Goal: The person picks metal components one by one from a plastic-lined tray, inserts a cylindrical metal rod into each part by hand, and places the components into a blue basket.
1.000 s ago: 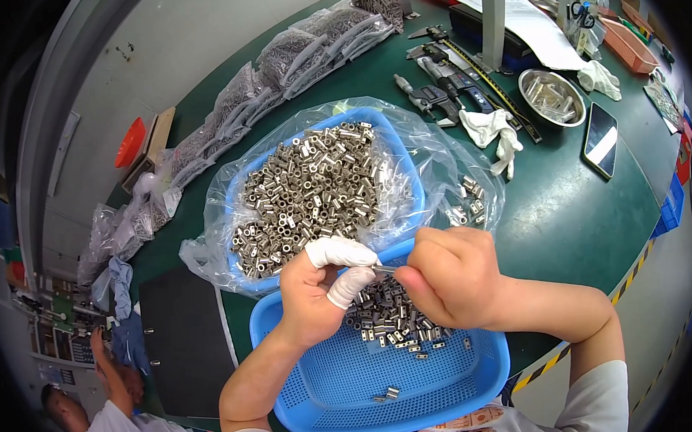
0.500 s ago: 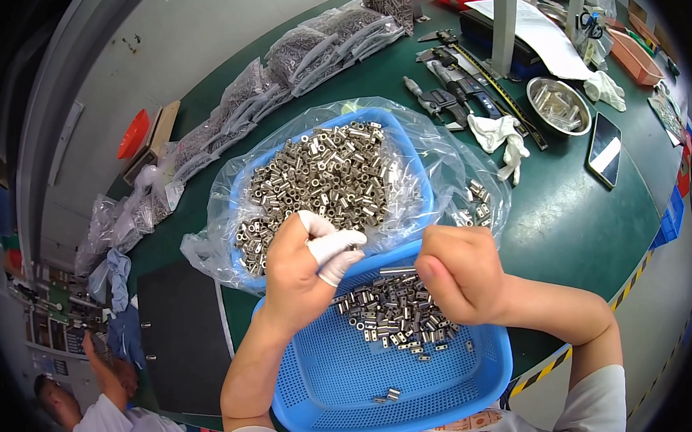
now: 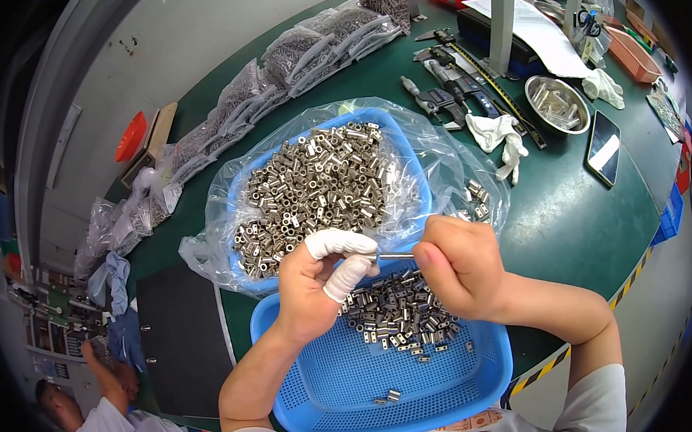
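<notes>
My left hand (image 3: pixel 307 288), white covers on its thumb and fingers, pinches a small metal sleeve (image 3: pixel 373 257) that is mostly hidden. My right hand (image 3: pixel 462 271), bare, is closed round a thin metal rod (image 3: pixel 397 255). The rod's tip meets the sleeve; how deep it sits inside I cannot tell. Below both hands stands a blue perforated basket (image 3: pixel 323 381) with many small metal sleeves (image 3: pixel 402 311) heaped in its far part. Just beyond, a second blue basket (image 3: pixel 414 146), lined with clear plastic, holds a larger heap of sleeves (image 3: pixel 313 178).
Filled plastic bags (image 3: pixel 298 50) line the far left edge. Digital calipers (image 3: pixel 464 85), a white glove (image 3: pixel 494 134), a steel bowl (image 3: pixel 557 105) and a phone (image 3: pixel 604 148) lie at the right. A black board (image 3: pixel 182 342) lies left; another person (image 3: pixel 114 420) sits beyond it.
My left hand has turned and opened its fingers' arc slightly, bringing the sleeve to the rod. The rod, level between my hands, now touches the sleeve; before, they were apart.
</notes>
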Motion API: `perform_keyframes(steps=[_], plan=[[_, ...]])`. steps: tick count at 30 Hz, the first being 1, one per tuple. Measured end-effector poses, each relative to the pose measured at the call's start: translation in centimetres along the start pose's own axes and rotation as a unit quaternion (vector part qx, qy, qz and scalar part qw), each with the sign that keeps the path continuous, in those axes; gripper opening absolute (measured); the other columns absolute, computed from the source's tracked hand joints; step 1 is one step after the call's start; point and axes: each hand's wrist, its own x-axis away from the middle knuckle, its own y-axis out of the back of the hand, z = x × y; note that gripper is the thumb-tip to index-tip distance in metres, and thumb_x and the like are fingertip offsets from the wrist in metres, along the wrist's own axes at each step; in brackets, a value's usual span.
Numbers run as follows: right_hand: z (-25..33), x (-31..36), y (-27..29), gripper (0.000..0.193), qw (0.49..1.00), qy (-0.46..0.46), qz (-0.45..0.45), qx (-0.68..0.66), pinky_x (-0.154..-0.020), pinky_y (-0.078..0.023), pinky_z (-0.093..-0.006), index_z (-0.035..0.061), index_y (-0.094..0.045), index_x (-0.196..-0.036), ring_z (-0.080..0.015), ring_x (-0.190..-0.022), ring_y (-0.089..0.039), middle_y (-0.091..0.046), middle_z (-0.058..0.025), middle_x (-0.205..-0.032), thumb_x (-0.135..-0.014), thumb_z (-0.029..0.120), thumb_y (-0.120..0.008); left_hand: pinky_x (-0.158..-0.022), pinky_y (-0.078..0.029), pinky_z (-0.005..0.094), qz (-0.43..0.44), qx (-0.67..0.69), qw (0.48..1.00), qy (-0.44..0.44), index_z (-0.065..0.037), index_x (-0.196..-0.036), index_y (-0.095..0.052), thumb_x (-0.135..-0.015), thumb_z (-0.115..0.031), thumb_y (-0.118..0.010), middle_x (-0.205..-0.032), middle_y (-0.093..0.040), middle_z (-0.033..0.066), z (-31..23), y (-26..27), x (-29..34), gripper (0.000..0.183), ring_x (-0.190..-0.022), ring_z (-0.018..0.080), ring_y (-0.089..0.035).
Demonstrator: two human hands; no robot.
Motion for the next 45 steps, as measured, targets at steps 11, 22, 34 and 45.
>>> perform_keyframes(steps=[11, 22, 34, 45], plan=[[0.0, 0.1, -0.2, 0.019, 1.0, -0.009, 0.017, 0.01, -0.034, -0.033, -0.0336, 0.0046, -0.044, -0.06, -0.0258, -0.039, -0.046, -0.044, -0.0081, -0.051, -0.075, 0.01, -0.055, -0.071, -0.048, 0.0266, -0.016, 0.031, 0.999, 0.013, 0.001, -0.092, -0.051, -0.08, -0.003, -0.054, -0.085, -0.056, 0.0082, 0.3, -0.3, 0.3, 0.013, -0.076, 0.0152, -0.058], [0.4, 0.3, -0.1, 0.021, 0.999, 0.025, 0.017, 0.036, -0.034, -0.033, -0.033, 0.0049, -0.041, -0.06, -0.0249, -0.038, -0.043, -0.04, -0.0075, -0.051, -0.073, 0.01, -0.056, -0.068, -0.049, 0.0264, -0.014, 0.053, 0.998, 0.007, 0.001, -0.091, -0.051, -0.08, -0.005, -0.054, -0.083, -0.058, 0.0093, 0.8, -0.6, 0.4, 0.013, -0.074, 0.0153, -0.059], [-0.1, 0.1, -0.1, 0.019, 0.999, 0.004, -0.023, 0.026, -0.036, -0.033, -0.033, 0.0035, -0.043, -0.06, -0.0239, -0.041, -0.045, -0.042, -0.0083, -0.052, -0.073, 0.008, -0.055, -0.06, -0.047, 0.0265, -0.021, -0.198, 0.975, -0.093, -0.002, -0.082, -0.055, -0.072, -0.005, -0.061, -0.076, -0.058, 0.0083, 0.8, -1.4, -0.2, 0.013, -0.066, 0.017, -0.058], [-0.4, 0.0, -0.1, 0.011, 0.994, -0.067, 0.0, -0.083, -0.039, -0.032, -0.0288, 0.0018, -0.048, -0.066, -0.0196, -0.043, -0.044, -0.044, -0.0082, -0.054, -0.073, 0.009, -0.053, -0.056, -0.04, 0.0341, -0.025, -0.521, 0.842, -0.14, -0.006, -0.077, -0.059, -0.068, -0.014, -0.063, -0.065, -0.051, 0.0061, 2.0, 1.4, -1.7, 0.013, -0.064, 0.0236, -0.051]])
